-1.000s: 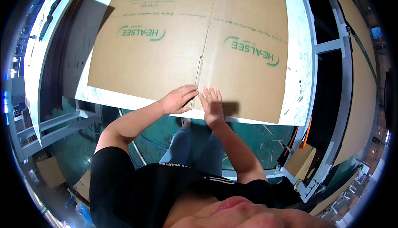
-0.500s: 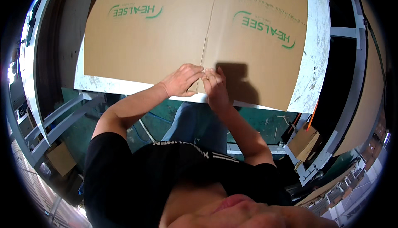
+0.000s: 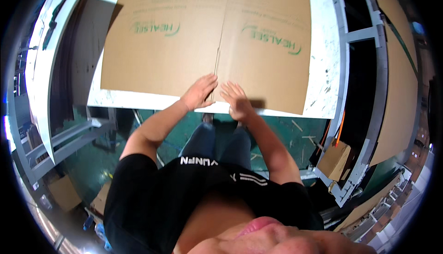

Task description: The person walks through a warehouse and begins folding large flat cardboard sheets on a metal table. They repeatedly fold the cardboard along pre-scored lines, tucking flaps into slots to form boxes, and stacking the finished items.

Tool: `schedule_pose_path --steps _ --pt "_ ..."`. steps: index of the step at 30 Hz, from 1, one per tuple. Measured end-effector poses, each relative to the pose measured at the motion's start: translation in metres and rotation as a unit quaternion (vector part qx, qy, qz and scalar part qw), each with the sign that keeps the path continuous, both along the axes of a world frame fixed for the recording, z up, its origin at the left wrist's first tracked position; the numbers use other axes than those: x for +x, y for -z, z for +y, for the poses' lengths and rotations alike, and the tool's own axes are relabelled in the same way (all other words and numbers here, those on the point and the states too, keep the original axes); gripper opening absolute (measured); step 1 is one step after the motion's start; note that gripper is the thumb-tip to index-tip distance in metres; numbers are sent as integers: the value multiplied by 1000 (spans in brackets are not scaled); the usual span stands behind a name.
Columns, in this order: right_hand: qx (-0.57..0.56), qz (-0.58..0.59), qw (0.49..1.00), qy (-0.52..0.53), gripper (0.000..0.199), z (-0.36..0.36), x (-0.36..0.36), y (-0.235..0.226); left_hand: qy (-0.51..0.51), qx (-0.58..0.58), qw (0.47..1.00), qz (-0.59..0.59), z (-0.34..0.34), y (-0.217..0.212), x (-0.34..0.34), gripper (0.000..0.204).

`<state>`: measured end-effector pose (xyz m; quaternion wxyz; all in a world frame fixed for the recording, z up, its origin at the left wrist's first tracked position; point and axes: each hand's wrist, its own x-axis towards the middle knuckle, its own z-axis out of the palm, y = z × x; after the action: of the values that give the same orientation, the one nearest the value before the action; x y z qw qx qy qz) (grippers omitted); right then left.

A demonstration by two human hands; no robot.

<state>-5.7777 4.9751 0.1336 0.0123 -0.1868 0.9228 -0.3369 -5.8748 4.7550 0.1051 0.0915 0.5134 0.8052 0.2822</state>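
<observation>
Brown corrugated cardboard (image 3: 203,46), a large flattened carton printed in green, lies spread across a white worktable (image 3: 323,69), its near edge running along the table's front edge just ahead of the person. Both hands rest at the middle of that near edge, where a slit between two flaps (image 3: 217,65) runs away from the body. The left hand (image 3: 199,92) lies palm down on the left flap with fingers loosely spread and gripping nothing; the right hand (image 3: 236,99) lies flat on the right flap, fingers also extended, thumb toward the slit. The two hands sit just beside each other, nearly touching. To do this well, I would keep both palms pressing evenly on either side of the slit so the sheet does not skew, and hold the flap edges aligned. A small brown box (image 3: 335,160) sits on the green floor (image 3: 295,134) to the right, well apart.
</observation>
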Motion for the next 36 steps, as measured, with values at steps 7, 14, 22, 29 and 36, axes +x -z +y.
schedule_pose_path --steps 7,14,22,29,36 --pt "16 53 931 361 47 69 56 16 -6 -49 999 13 13 -7 7 74" --pt "-33 34 889 455 43 159 121 -5 -48 -82 995 -20 22 -33 32 73" --pt "43 178 728 661 48 413 270 -17 -85 -171 982 4 54 -22 48 74" --pt "191 66 355 913 72 765 508 -40 -349 -493 793 79 119 11 91 67" --pt "-87 -158 172 968 52 899 634 -31 -424 -493 756 -75 268 -36 113 43"
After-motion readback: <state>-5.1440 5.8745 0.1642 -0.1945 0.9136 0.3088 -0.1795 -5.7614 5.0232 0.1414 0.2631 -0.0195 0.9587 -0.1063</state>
